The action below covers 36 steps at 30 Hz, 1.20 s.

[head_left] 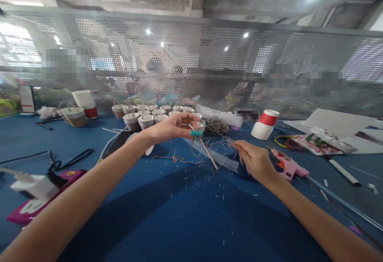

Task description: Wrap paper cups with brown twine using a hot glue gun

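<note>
My left hand (173,127) is raised over the blue table (179,214), fingers pinched on the top of a thin brownish stick (208,154) that slants down to the right. My right hand (254,160) rests lower on the table, fingers curled and pinching a thin strand of twine (221,141) near a bundle of clear thin rods (215,156). Just behind my left hand stand several small twine-wrapped paper cups (146,120). A pink glue gun (289,167) lies right beside my right hand.
A tangle of twine (217,125) and a stack of red-and-white cups (265,124) sit behind the hands. At left are more cups (83,104), a power strip (36,186) and black cables (68,162). A perforated metal screen (209,54) closes the far edge.
</note>
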Tool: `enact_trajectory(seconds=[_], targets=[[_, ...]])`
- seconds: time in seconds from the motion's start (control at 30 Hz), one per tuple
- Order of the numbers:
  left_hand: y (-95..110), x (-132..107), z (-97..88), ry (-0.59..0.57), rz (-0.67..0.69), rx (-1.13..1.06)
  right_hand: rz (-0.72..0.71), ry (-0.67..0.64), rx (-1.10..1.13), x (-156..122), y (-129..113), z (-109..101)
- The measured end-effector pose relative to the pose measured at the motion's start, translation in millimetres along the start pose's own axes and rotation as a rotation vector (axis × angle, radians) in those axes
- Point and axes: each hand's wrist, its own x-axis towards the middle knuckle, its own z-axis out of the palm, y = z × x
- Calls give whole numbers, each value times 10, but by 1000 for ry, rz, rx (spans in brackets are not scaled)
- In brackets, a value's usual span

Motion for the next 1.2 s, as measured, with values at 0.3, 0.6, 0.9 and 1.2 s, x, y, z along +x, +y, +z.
enact_trajectory(seconds=[0.3,0.6,0.9,1.2], targets=[[-4,10,-11,68,-48,1,72,15,25,44,-86,-42],[-4,11,-35,62,-123,85,41,11,36,21,-37,-26],[-58,57,-65,100,-106,231,71,9,128,-37,7,31],[-82,43,-99,121,-97,206,77,34,160,-67,-36,34]])
